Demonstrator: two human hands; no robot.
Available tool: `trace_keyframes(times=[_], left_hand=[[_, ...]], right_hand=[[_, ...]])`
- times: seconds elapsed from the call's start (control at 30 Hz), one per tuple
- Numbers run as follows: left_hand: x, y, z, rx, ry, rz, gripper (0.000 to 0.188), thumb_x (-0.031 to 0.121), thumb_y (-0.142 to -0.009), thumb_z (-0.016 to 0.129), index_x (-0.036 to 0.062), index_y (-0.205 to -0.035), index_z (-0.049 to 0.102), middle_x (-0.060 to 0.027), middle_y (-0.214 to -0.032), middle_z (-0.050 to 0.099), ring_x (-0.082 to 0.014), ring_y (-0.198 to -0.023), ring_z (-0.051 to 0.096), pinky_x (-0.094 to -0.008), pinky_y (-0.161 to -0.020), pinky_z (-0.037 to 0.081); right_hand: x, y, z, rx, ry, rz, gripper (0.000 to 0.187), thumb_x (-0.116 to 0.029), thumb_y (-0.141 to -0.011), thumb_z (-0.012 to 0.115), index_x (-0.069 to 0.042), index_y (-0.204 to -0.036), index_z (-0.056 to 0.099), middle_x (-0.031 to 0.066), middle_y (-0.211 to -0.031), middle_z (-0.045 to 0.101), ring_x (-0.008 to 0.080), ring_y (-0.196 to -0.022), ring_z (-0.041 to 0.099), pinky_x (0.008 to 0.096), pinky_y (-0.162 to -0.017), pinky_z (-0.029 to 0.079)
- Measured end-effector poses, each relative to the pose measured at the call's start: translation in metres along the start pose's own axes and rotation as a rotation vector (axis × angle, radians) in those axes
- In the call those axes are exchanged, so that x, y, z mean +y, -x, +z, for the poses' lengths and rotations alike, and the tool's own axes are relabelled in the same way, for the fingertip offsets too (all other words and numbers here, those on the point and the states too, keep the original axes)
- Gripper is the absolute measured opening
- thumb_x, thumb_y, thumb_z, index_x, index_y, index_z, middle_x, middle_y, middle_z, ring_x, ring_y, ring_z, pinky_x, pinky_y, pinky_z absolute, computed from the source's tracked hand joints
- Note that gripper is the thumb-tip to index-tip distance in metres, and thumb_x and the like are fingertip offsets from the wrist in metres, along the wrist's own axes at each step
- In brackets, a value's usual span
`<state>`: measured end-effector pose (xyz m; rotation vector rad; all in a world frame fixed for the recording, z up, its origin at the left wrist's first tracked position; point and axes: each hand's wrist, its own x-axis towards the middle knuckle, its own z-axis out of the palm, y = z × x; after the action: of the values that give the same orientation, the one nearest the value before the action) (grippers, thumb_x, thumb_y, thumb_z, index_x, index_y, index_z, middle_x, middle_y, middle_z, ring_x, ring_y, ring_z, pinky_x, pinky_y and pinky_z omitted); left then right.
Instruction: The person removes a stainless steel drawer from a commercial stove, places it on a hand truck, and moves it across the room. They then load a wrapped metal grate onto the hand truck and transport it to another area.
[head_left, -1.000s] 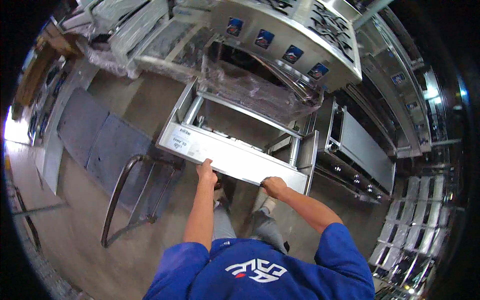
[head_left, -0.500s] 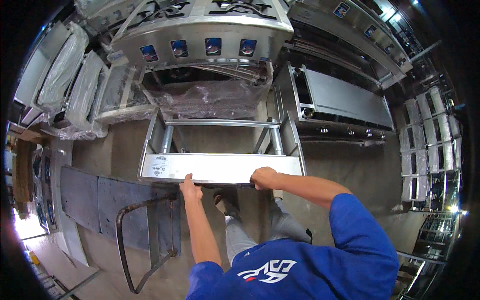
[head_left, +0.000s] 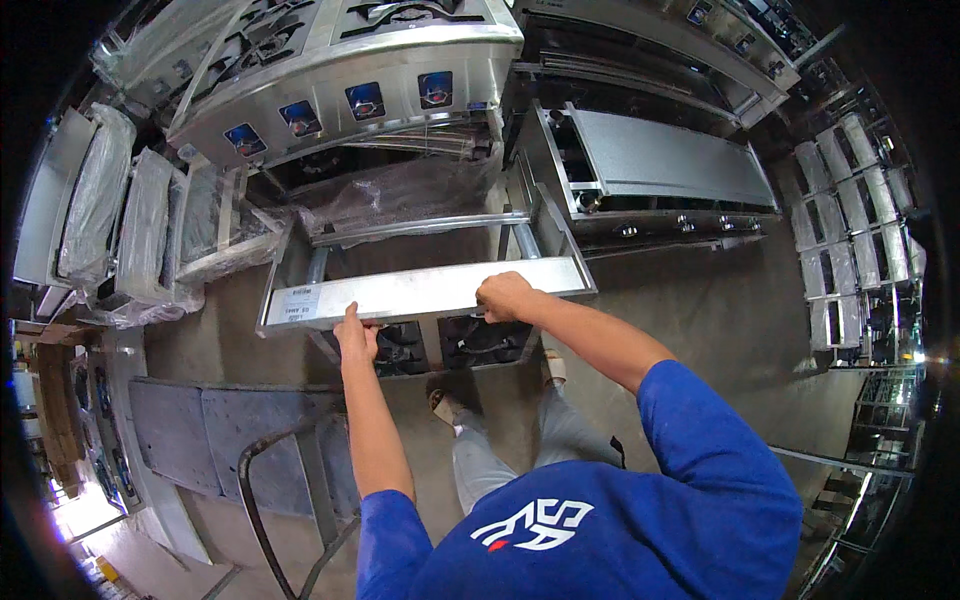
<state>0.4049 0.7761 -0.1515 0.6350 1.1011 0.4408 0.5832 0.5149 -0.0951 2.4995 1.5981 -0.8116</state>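
In front of me is a steel gas stove (head_left: 420,290) with an open frame, side walls and a crossbar on its far side. A pale panel with a paper label (head_left: 298,303) runs along its near edge. Two dark burner grates (head_left: 484,340) show below that panel, toward my feet. My left hand (head_left: 355,336) grips the panel's lower edge left of its middle, thumb up on the face. My right hand (head_left: 507,297) is closed over the same edge farther right, its fingertips hidden behind it. The stove leans, its right end farther from me than its left.
Beyond stands a bigger stove (head_left: 340,105) with several blue-backed knobs. A flat-topped steel griddle (head_left: 675,155) is to the right. Plastic-wrapped units (head_left: 100,200) line the left. A trolley with a grey deck (head_left: 170,430) and a bent handle (head_left: 250,500) sits at lower left.
The stove has tilted between my hands, so its burner grates now show under the panel. Both hands have moved up and left in view with it. The whole view has shifted and turned slightly.
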Motion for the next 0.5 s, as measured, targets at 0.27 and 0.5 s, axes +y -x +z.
trace_keyframes(times=[0.27, 0.5], left_hand=[[0.043, -0.031, 0.035, -0.125, -0.226, -0.105, 0.049, 0.025, -0.096, 0.058, 0.0021, -0.132, 0.035, -0.0188, -0.127, 0.052, -0.0354, -0.115, 0.058, -0.0507, -0.094, 0.052], [0.042, -0.020, 0.028, -0.192, -0.428, -0.041, 0.056, 0.035, -0.097, 0.059, 0.0065, -0.139, 0.035, -0.0124, -0.122, 0.059, -0.0250, -0.100, 0.065, -0.0363, -0.080, 0.055]], right_hand=[[0.012, -0.021, -0.012, 0.438, -0.059, 0.168, 0.024, -0.021, -0.073, 0.073, -0.008, -0.092, 0.066, 0.0147, -0.092, 0.063, 0.0351, -0.089, 0.065, 0.0467, -0.075, 0.052], [0.025, -0.041, -0.010, 0.508, -0.039, 0.234, 0.026, -0.021, -0.073, 0.075, -0.010, -0.095, 0.065, 0.0139, -0.093, 0.063, 0.0319, -0.094, 0.062, 0.0457, -0.078, 0.048]])
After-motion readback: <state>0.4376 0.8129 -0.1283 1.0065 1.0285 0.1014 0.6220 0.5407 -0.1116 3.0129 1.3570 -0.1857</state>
